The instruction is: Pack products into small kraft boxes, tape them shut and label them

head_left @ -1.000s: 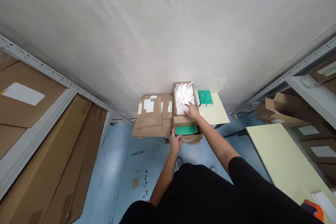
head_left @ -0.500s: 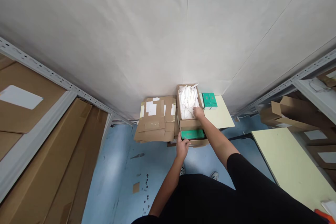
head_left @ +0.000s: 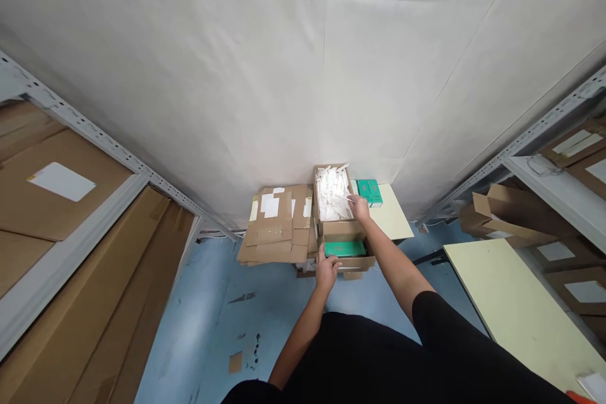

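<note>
An open cardboard box point(head_left: 358, 264) with a green box point(head_left: 345, 249) inside lies just in front of me. My left hand point(head_left: 326, 270) grips its near left corner. Behind it stands a second cardboard box point(head_left: 316, 196), filled with slim white packets point(head_left: 331, 189). At that box's near right side my right hand point(head_left: 360, 207) is closed on a slim white packet point(head_left: 344, 197), whose exact kind is too small to make out. Two green boxes point(head_left: 369, 192) sit side by side on the pale yellow table point(head_left: 396, 218), right of the packets.
Flattened cardboard point(head_left: 269, 233) is stacked to the left. Shelves with large cartons point(head_left: 61, 183) stand at far left, and more cartons point(head_left: 511, 208) line the right-hand shelving. Another pale table point(head_left: 511, 290) is at right. A wall point(head_left: 265, 76) closes off the back; the floor point(head_left: 208, 303) is blue.
My right hand has lifted slightly off the white packets, and one slim packet now shows in its fingers. The left hand keeps its place on the box. My view has shifted a little.
</note>
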`<state>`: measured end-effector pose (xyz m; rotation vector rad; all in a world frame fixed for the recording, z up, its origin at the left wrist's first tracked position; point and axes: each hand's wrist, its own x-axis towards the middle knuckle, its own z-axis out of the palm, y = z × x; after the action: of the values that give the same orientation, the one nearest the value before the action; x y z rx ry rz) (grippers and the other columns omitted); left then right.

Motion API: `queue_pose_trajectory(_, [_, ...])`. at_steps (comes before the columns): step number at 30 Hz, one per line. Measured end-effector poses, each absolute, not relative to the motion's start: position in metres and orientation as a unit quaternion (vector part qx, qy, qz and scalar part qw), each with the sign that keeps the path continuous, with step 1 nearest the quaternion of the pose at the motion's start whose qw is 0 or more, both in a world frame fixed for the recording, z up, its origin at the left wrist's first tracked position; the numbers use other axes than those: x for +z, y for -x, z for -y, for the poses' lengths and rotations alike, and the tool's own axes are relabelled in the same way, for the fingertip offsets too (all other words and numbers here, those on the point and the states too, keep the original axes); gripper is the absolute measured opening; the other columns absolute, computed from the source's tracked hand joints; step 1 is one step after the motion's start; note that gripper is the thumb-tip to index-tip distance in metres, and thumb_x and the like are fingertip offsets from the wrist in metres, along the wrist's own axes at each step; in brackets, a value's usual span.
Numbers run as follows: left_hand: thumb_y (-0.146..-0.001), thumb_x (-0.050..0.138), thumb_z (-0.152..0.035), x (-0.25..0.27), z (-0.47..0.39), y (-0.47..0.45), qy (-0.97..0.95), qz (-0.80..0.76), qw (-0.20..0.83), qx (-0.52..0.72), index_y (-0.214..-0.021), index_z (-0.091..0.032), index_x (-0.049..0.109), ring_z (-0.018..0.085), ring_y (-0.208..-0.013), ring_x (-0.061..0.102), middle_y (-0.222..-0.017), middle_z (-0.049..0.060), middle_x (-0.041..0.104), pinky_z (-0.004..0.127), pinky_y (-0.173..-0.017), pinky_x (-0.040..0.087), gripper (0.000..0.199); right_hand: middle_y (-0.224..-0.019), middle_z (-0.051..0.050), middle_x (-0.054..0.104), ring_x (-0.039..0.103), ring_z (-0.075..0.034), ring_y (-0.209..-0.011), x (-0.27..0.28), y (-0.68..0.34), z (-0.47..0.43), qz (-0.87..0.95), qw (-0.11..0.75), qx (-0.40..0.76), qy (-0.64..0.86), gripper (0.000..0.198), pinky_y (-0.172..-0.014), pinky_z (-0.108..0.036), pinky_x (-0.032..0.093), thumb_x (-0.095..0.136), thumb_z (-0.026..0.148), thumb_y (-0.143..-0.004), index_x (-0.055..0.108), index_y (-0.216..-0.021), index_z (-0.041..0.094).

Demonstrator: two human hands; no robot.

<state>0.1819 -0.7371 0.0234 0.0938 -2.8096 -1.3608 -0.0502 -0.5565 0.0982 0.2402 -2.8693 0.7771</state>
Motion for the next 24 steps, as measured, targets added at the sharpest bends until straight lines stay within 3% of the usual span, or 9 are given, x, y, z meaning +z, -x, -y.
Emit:
queue_pose_trajectory(4, [-0.081,0.08,-0.016,0.03,0.725,-0.179,-0.022,0.902,0.022,-0.431,-0.091,-0.021,0.082,0.036,-0.148,0.044,-0.167,0.009,0.037,0.051,-0.121,0.041,0.012,-0.113,-0.01,0.081,0.074,-0.026,-0.107,0.099,0.009,0.533,0.901,0.195,0.371,-0.111,0.035,-0.101,-0.04,0.059,0.052,0.017,-0.09,0.08,-0.111,0.02])
queue_pose_trajectory(9, [-0.082,0.08,-0.016,0.04,0.689,-0.179,-0.004,0.905,0.017,-0.425,-0.092,-0.02,0.083,0.036,-0.148,0.044,-0.167,0.01,0.037,0.051,-0.122,0.041,0.011,-0.122,-0.008,0.078,0.072,-0.024,-0.118,0.097,-0.063,0.479,0.863,0.246,0.418,-0.141,0.034,-0.108,-0.041,0.057,0.051,0.021,-0.097,0.079,-0.117,0.023])
queue_pose_trajectory(12, [-0.082,0.08,-0.016,0.047,0.654,-0.177,0.012,0.909,0.016,-0.417,-0.092,-0.019,0.083,0.036,-0.148,0.044,-0.167,0.01,0.037,0.05,-0.122,0.041,0.01,-0.125,-0.009,0.077,0.071,-0.024,-0.121,0.099,-0.095,0.438,0.875,0.229,0.407,-0.129,0.036,-0.11,-0.042,0.055,0.051,0.018,-0.098,0.078,-0.121,0.024])
queue_pose_trajectory(15, [-0.082,0.08,-0.017,0.055,0.612,-0.173,0.05,0.912,0.015,-0.407,-0.091,-0.02,0.082,0.037,-0.149,0.044,-0.166,0.01,0.038,0.051,-0.123,0.04,0.01,-0.129,-0.009,0.075,0.068,-0.027,-0.126,0.101,-0.117,0.395,0.903,0.159,0.383,-0.111,0.035,-0.113,-0.046,0.053,0.059,0.018,-0.094,0.079,-0.122,0.025])
queue_pose_trajectory(17, [-0.082,0.08,-0.019,0.061,0.581,-0.171,0.078,0.911,0.015,-0.405,-0.092,-0.02,0.082,0.037,-0.148,0.044,-0.165,0.009,0.039,0.052,-0.124,0.039,0.01,-0.143,-0.01,0.068,0.058,-0.034,-0.14,0.104,-0.13,0.365,0.924,0.098,0.356,-0.103,0.035,-0.119,-0.054,0.046,0.073,0.025,-0.088,0.079,-0.123,0.026])
queue_pose_trajectory(19, [-0.083,0.079,-0.019,0.066,0.549,-0.169,0.104,0.908,0.017,-0.406,-0.093,-0.019,0.082,0.037,-0.149,0.043,-0.164,0.01,0.041,0.053,-0.125,0.038,0.01,-0.159,-0.011,0.053,0.042,-0.04,-0.152,0.109,-0.143,0.334,0.936,0.063,0.336,-0.086,0.048,-0.123,-0.061,0.038,0.084,0.033,-0.081,0.077,-0.128,0.027])
queue_pose_trajectory(21, [-0.083,0.079,-0.018,0.07,0.517,-0.168,0.128,0.904,0.022,-0.408,-0.093,-0.019,0.082,0.037,-0.15,0.042,-0.163,0.011,0.042,0.052,-0.126,0.036,0.011,-0.167,-0.011,0.043,0.035,-0.041,-0.156,0.115,-0.158,0.301,0.939,0.066,0.333,-0.056,0.058,-0.124,-0.062,0.035,0.085,0.039,-0.08,0.073,-0.136,0.026])
queue_pose_trajectory(24, [-0.083,0.079,-0.018,0.075,0.466,-0.169,0.164,0.897,0.025,-0.41,-0.094,-0.019,0.082,0.037,-0.151,0.042,-0.163,0.012,0.043,0.052,-0.125,0.037,0.012,-0.168,-0.012,0.041,0.036,-0.038,-0.156,0.124,-0.181,0.25,0.935,0.105,0.337,-0.017,0.061,-0.125,-0.058,0.036,0.08,0.04,-0.085,0.068,-0.143,0.025])
